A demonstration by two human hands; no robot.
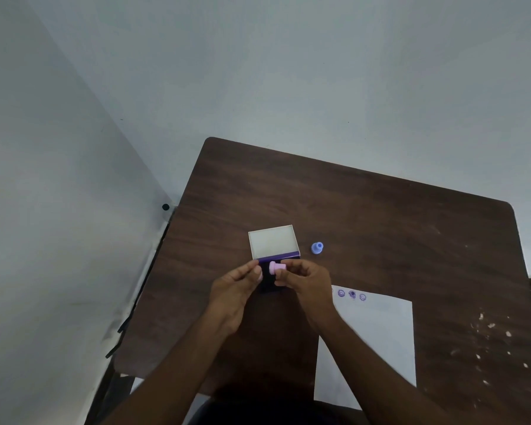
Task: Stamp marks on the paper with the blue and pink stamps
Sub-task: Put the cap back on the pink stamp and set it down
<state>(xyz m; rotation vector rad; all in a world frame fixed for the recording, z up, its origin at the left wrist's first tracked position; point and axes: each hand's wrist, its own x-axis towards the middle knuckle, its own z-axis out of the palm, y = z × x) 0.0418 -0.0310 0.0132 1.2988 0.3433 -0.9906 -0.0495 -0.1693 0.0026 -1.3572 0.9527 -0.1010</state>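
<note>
A white paper (pixel 377 342) lies on the brown table at the right, with three round purple marks (pixel 352 294) along its far edge. The blue stamp (pixel 317 248) stands alone beyond the paper. An ink pad (pixel 269 285) lies open at the table's middle, its pale lid (pixel 273 241) tipped back. My right hand (pixel 304 279) pinches the pink stamp (pixel 276 267) over the dark pad, the stamp lying sideways. My left hand (pixel 236 286) rests at the pad's left edge, fingertips touching it.
The brown table (pixel 365 210) stands in a room corner, with grey walls behind and to the left. White flecks (pixel 491 326) mark the table's right side. A dark strip (pixel 141 289) runs along the left edge.
</note>
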